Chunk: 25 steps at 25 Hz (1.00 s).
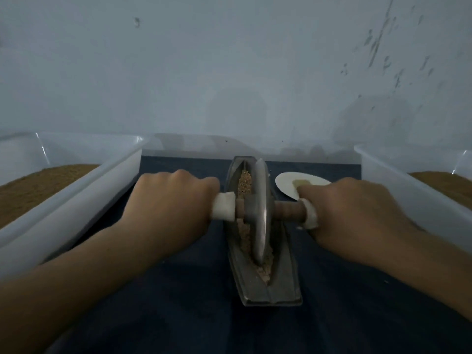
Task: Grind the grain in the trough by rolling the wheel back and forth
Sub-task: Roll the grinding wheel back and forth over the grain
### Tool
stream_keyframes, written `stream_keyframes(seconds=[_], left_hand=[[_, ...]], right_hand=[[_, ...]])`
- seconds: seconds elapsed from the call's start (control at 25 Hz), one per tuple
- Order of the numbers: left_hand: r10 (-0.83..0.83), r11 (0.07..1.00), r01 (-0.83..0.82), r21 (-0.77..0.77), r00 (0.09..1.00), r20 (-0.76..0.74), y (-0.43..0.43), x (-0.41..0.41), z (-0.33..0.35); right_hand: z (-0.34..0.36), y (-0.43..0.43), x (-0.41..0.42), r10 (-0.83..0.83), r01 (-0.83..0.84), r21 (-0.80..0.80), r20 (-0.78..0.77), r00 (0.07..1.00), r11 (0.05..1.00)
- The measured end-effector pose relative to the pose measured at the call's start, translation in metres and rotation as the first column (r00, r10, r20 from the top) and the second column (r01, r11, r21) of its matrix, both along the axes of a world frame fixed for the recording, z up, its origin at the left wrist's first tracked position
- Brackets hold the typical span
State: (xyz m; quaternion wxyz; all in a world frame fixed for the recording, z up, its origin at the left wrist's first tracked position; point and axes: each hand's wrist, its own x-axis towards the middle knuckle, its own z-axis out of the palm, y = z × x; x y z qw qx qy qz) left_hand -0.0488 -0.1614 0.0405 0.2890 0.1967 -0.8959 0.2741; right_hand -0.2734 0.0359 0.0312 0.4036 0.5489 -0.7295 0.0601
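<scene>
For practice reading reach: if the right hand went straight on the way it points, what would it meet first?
Probably the white plate just beyond the right hand; height is unclear, so it may pass above.

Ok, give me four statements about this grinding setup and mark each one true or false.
1. The left hand and right hand each grip one end of the axle of the wheel. True.
2. The wheel lies flat beside the trough. False: it stands on edge inside the trough, in the grain.
3. A white plate sits to the right of the trough. True.
4. The left tub and right tub hold water. False: both hold brown granular material.
</scene>
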Motion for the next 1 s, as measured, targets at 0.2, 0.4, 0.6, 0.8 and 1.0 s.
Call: stream_keyframes(seconds=[0.2, 0.4, 0.6, 0.8, 1.0], left_hand=[[0.276, 0.933, -0.289, 0.213, 0.957, 0.09, -0.012, -0.054, 0.01], [0.07, 0.996, -0.074, 0.057, 0.995, 0.064, -0.002, -0.016, -0.003], [0.11, 0.992, -0.113, 0.049, 0.992, 0.062, -0.009, -0.018, -0.007], [0.242, 0.946, -0.259, 0.194, 0.964, 0.109, -0.018, -0.058, 0.012], [-0.002, 1.0, 0.001, 0.008, 0.998, 0.069, 0.003, 0.004, -0.002]], right_hand=[[0.021, -0.068, -0.001, -0.271, 0.225, 0.184, 0.285, 0.919, 0.957], [0.008, -0.018, 0.006, -0.073, 0.06, 0.092, 0.142, 0.987, 0.994], [0.008, -0.029, 0.003, -0.137, 0.127, 0.094, 0.113, 0.984, 0.987], [0.026, -0.072, -0.01, -0.246, 0.164, 0.243, 0.359, 0.9, 0.956], [0.007, -0.001, 0.008, -0.003, 0.001, -0.045, -0.034, 0.999, 0.999]])
